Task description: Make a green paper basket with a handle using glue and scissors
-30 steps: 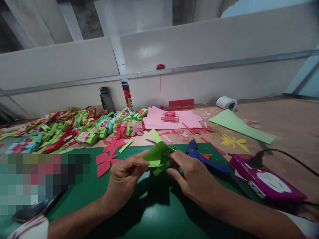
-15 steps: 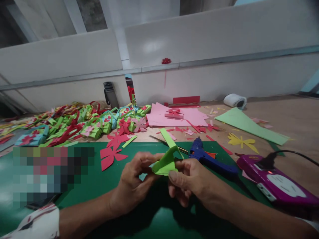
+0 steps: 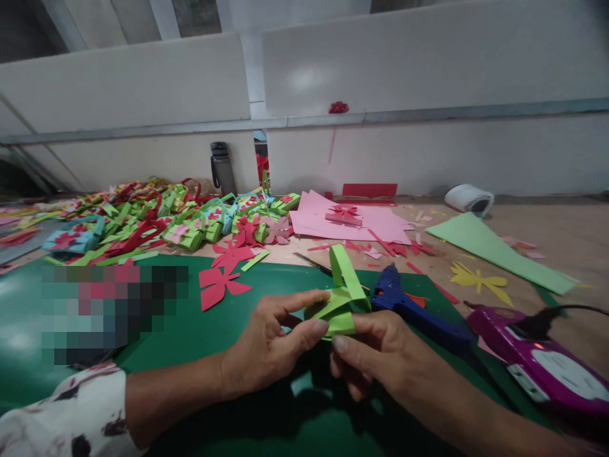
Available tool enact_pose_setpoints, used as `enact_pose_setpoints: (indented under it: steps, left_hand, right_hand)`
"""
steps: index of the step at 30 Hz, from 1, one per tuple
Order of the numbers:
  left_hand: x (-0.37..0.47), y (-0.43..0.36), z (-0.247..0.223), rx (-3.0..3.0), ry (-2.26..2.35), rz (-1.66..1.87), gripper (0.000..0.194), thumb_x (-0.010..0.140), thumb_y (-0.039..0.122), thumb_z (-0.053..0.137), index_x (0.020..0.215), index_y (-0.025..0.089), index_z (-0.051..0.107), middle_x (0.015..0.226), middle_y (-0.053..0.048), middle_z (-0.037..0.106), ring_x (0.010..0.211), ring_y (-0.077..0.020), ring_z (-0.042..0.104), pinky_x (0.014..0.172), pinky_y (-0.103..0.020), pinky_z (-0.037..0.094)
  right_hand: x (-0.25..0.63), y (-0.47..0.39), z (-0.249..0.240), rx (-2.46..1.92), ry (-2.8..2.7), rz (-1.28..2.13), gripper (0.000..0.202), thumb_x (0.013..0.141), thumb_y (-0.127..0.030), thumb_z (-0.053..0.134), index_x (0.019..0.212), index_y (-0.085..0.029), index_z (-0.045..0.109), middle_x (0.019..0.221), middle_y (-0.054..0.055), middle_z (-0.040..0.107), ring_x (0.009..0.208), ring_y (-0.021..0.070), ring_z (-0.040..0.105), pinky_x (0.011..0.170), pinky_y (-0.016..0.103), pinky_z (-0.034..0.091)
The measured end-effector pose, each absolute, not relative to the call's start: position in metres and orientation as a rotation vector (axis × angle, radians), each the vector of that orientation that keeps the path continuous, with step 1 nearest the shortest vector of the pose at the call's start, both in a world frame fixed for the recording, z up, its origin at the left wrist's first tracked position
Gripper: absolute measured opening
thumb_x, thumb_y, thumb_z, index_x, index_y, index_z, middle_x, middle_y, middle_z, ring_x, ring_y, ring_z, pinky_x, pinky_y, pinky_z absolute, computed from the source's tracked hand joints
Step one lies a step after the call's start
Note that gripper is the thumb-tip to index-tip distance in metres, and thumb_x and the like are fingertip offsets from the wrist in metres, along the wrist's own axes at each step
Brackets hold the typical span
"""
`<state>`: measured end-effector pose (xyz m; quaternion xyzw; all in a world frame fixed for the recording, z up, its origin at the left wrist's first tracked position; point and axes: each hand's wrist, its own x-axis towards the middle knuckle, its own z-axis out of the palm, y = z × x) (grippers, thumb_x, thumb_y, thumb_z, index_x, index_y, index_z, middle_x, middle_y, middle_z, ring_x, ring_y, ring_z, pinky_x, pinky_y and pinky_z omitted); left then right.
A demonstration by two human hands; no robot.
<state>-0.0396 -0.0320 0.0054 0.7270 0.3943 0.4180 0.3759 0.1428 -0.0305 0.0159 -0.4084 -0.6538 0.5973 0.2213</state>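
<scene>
A small green folded paper piece [image 3: 340, 304] with a looped strip standing up from it is held just above the green mat [image 3: 181, 330]. My left hand [image 3: 278, 336] grips its left side between thumb and fingers. On the right, my right hand [image 3: 375, 349] pinches its lower edge. A blue glue gun [image 3: 419, 311] lies right beside my right hand, and part of a pair of dark scissors or a similar thin tool [image 3: 311, 263] shows behind the paper. Red paper flower cutouts [image 3: 221, 285] lie to the left of my hands.
A heap of green and red paper baskets [image 3: 137, 219] fills the back left, near a dark bottle [image 3: 222, 168]. Pink sheets [image 3: 309, 219] lie behind my hands. At the right are a magenta power strip [image 3: 537, 355], a yellow cutout [image 3: 480, 281] and a green sheet [image 3: 495, 251].
The green paper piece has been turned and tilted, so its looped strip now stands more upright. Both hands still hold it, and the whole view has shifted slightly.
</scene>
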Motion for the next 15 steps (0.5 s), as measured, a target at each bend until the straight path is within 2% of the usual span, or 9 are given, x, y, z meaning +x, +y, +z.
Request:
enact_pose_setpoints:
  steps: [4, 8, 11, 15]
  left_hand:
    - [-0.0385, -0.0309, 0.0095, 2.012, 1.094, 1.225, 0.015, 0.077, 0.019, 0.06, 0.081, 0.009, 0.07, 0.093, -0.012, 0.071, 0.087, -0.0202, 0.065, 0.079, -0.027, 0.05]
    - [-0.0403, -0.0311, 0.0097, 2.14, 1.145, 1.29, 0.014, 0.076, 0.013, 0.054, 0.065, 0.011, 0.062, 0.066, -0.005, 0.062, 0.06, -0.0118, 0.057, 0.057, -0.022, 0.043]
    - [-0.0404, -0.0327, 0.0102, 1.979, 1.283, 1.205, 0.017, 0.076, 0.017, 0.052, 0.059, 0.013, 0.055, 0.055, 0.001, 0.052, 0.049, -0.008, 0.045, 0.047, -0.02, 0.034]
    - [-0.0389, -0.0323, 0.0113, 1.74, 1.286, 1.08, 0.02, 0.077, 0.023, 0.051, 0.059, 0.014, 0.05, 0.052, 0.003, 0.047, 0.048, -0.0072, 0.039, 0.045, -0.019, 0.032]
  right_hand:
    - [0.1412, -0.0342, 0.0165, -1.232, -2.043, 1.314, 0.027, 0.085, -0.025, 0.045, 0.063, -0.016, 0.058, 0.052, -0.004, 0.052, 0.049, 0.0087, 0.047, 0.047, 0.021, 0.033]
    - [0.1402, -0.0349, 0.0186, -1.245, -2.103, 1.197, 0.027, 0.086, -0.025, 0.044, 0.066, -0.016, 0.06, 0.056, -0.003, 0.053, 0.053, 0.0098, 0.047, 0.048, 0.022, 0.033]
    - [0.14, -0.0323, 0.0191, -1.244, -2.048, 1.308, 0.03, 0.087, -0.034, 0.044, 0.073, -0.015, 0.062, 0.059, -0.001, 0.057, 0.055, 0.011, 0.05, 0.048, 0.022, 0.036]
    - [0.139, -0.0269, 0.0178, -1.234, -1.857, 1.611, 0.036, 0.082, -0.048, 0.052, 0.071, -0.015, 0.061, 0.057, -0.001, 0.059, 0.048, 0.0093, 0.051, 0.046, 0.021, 0.037]
